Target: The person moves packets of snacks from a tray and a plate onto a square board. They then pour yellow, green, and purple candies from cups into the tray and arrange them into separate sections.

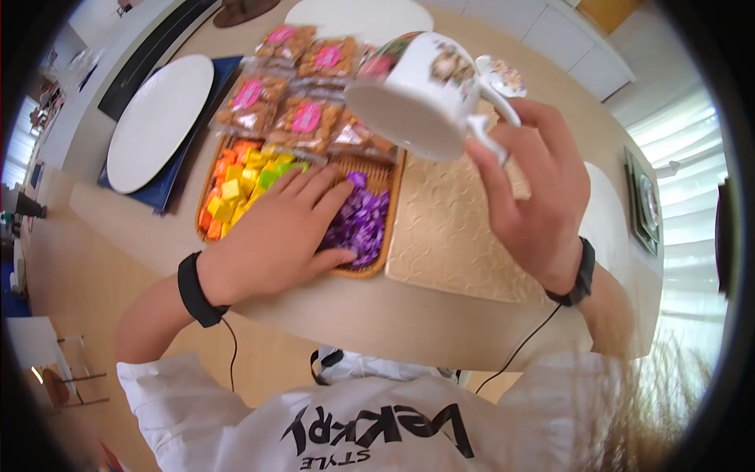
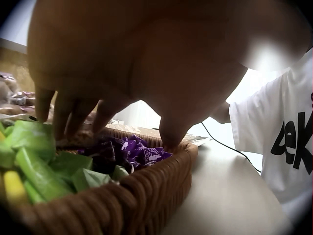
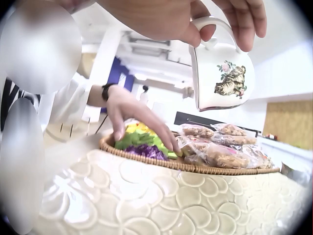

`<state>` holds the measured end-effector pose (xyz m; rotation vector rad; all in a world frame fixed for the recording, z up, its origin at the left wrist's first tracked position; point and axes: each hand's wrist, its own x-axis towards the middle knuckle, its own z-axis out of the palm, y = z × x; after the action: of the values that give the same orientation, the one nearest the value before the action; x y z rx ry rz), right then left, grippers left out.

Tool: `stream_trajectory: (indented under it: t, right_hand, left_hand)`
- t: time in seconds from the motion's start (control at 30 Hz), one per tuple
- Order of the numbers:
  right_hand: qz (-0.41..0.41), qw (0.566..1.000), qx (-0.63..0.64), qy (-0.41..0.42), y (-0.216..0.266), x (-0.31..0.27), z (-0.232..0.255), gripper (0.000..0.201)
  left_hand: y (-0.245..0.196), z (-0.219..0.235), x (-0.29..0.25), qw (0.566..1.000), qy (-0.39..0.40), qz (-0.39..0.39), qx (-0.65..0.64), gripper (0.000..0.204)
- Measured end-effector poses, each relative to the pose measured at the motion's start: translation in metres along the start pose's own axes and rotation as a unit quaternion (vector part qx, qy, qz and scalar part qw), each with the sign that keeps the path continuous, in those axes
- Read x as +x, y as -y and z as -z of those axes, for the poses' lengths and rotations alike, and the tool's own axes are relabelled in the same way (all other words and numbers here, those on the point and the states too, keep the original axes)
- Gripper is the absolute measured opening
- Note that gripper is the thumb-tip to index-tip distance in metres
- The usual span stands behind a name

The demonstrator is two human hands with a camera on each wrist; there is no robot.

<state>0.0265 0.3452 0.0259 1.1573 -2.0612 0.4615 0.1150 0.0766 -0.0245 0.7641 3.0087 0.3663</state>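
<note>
My right hand (image 1: 543, 185) pinches the handle of a white teacup (image 1: 444, 75), holding it in the air above the back of the table. The cup is tipped on its side and has a flower pattern; a painted cat shows on it in the right wrist view. My left hand (image 1: 271, 236) rests fingers down over a wicker basket (image 1: 387, 244) of wrapped candies. Its fingertips reach among green candies (image 2: 36, 166) and purple candies (image 1: 366, 216), with the thumb at the near rim. Yellow candies (image 1: 230, 189) and orange candies (image 1: 215, 228) lie left of the hand.
Several clear bags of brown snacks (image 1: 307, 118) with pink labels fill the basket's back. An embossed cream placemat (image 1: 448, 228) lies right of it. A white oval plate (image 1: 161, 122) sits on a dark blue tray at left. Another patterned white piece (image 1: 503, 77) stands behind my right hand.
</note>
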Motion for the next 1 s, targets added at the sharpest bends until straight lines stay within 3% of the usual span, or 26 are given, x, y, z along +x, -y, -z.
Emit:
stream_trajectory:
  t: [0.07,0.13,0.2,0.23,0.3,0.47,0.63,0.83,0.9,1.0]
  right_hand:
    - [-0.123,0.987,0.073,-0.075,-0.036,0.008,0.000,0.014]
    - [-0.383,0.916,0.123,0.007,-0.067,0.029,0.016,0.022]
    - [-0.463,0.848,0.246,-0.076,-0.120,0.034,0.004,0.031]
    - [-0.459,0.850,0.242,-0.089,-0.142,0.036,-0.001,0.031]
    - [-0.532,0.787,0.288,-0.124,-0.184,0.036,-0.015,0.032]
    - [-0.571,0.750,0.320,-0.096,-0.258,0.031,-0.057,0.032]
    - [-0.631,0.700,0.332,-0.044,-0.289,0.034,-0.096,0.032]
    - [-0.615,0.714,0.332,0.053,-0.302,0.031,-0.130,0.030]
    - [-0.603,0.747,0.268,0.080,-0.304,0.029,-0.140,0.029]
    - [-0.588,0.764,0.238,0.121,-0.310,0.025,-0.151,0.030]
  left_hand:
    - [0.003,-0.005,0.011,1.000,0.020,-0.016,0.000,0.078]
    - [0.004,-0.012,0.018,0.997,0.057,-0.006,-0.042,0.077]
    - [0.001,-0.010,0.021,0.997,0.066,-0.020,-0.031,0.077]
    - [0.000,-0.010,0.022,0.997,0.071,-0.028,-0.022,0.076]
    - [-0.002,-0.009,0.022,0.995,0.088,-0.037,-0.006,0.076]
    - [-0.005,-0.001,0.024,0.992,0.123,-0.018,0.010,0.076]
    - [0.001,-0.001,0.026,0.989,0.145,-0.022,-0.006,0.075]
    - [0.002,0.003,0.027,0.989,0.141,-0.035,0.020,0.076]
    - [0.002,0.004,0.028,0.989,0.146,-0.035,0.015,0.076]
    - [0.002,0.004,0.028,0.989,0.146,-0.037,0.010,0.076]
